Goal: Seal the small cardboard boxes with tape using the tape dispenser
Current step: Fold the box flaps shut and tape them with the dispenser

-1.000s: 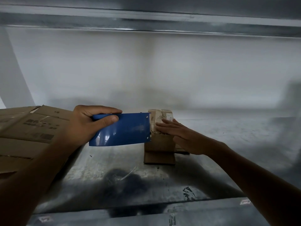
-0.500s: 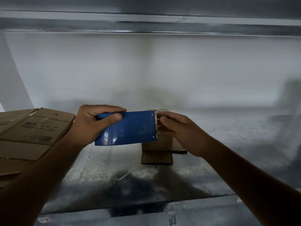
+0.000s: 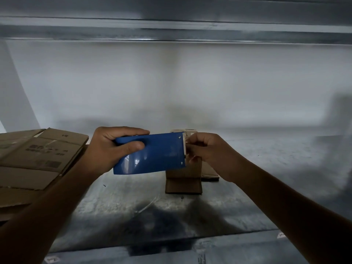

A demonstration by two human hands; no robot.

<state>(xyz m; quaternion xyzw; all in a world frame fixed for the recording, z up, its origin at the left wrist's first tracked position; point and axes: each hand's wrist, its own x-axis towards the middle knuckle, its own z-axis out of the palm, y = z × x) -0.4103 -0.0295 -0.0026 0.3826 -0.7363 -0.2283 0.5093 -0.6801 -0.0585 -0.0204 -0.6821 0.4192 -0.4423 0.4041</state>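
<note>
A: Status on the box sealing?

B: Early, by my read. Left hand [image 3: 106, 147] is wrapped round the handle end of the blue tape dispenser [image 3: 152, 155], thumb on the near face. It holds the dispenser in the air above the surface [image 3: 276, 178].

A: Right hand?

B: Right hand [image 3: 207, 151] is at the dispenser's toothed edge [image 3: 184, 147], fingers curled, thumb and fingertips closing together there. Looks like a pinch on the tape end. The strip itself is too faint to make out, so that's a judgement.

A: Where's the box?

B: Small cardboard box [image 3: 183, 178] stands on the surface right behind the dispenser's front end and the right hand, partly hidden by both. Can't tell if the right hand brushes it. One flap lies flat at its foot toward the camera, and another sticks out to its right.

A: Any tape on it?

B: Can't tell. There's a pale patch on top that could be a label or tape. With the flaps splayed, I'd call it unsealed.

A: What's left?

B: Pretty much everything: pull tape free, fold flaps, lay the strip over the seam, cut on the teeth. Only one small box is in view, so no count on others.

A: Anything else there?

B: Flattened large cartons [image 3: 38, 159] stacked at the left, just beside the left forearm. Not part of this job, I think.
</note>
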